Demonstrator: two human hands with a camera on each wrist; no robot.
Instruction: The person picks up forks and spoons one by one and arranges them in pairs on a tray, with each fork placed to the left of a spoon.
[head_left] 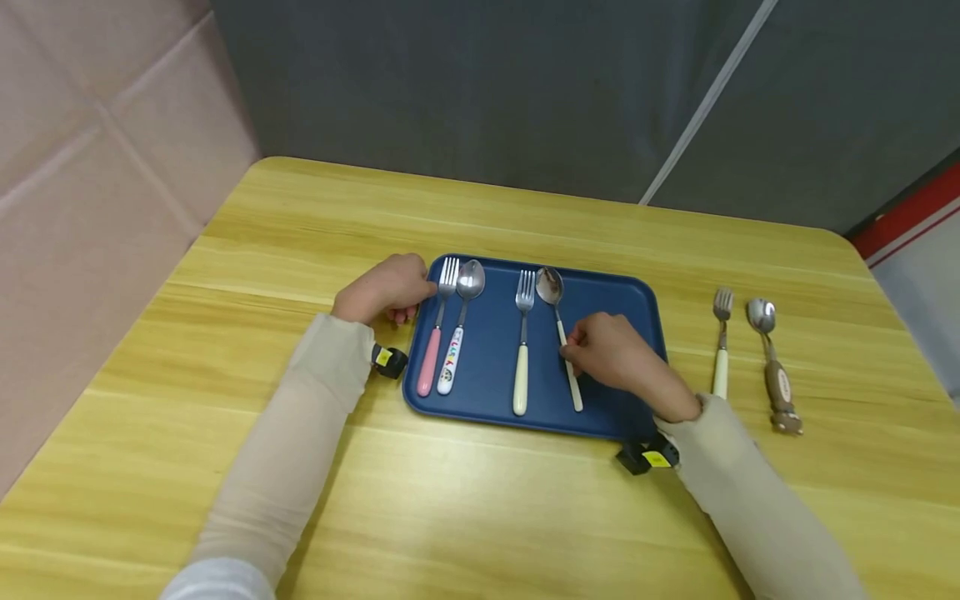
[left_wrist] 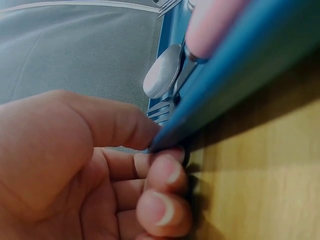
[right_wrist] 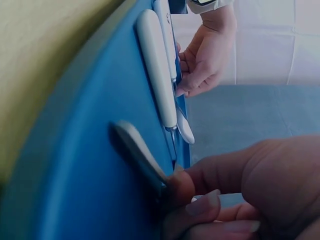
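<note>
A blue tray [head_left: 487, 362] lies on the wooden table [head_left: 480, 517]. On it, from left to right, lie a pink-handled fork [head_left: 432, 350], a spoon with a white patterned handle [head_left: 452, 360], a cream-handled fork [head_left: 521, 375] and a cream-handled spoon [head_left: 549, 286]. My right hand [head_left: 615, 354] pinches that spoon's handle [right_wrist: 137, 150] with the fingertips of my right hand [right_wrist: 185, 195], low over the tray [right_wrist: 90, 165]. My left hand [head_left: 386, 287] grips the tray's far left edge. In the left wrist view, thumb and fingers of my left hand [left_wrist: 157, 150] clamp the tray's rim [left_wrist: 240, 65].
To the right of the tray, on the bare table, lie another cream-handled fork [head_left: 721, 342] and a spoon with a brown figure handle [head_left: 774, 367]. A grey wall stands behind the table, and a pink surface lies off its left edge.
</note>
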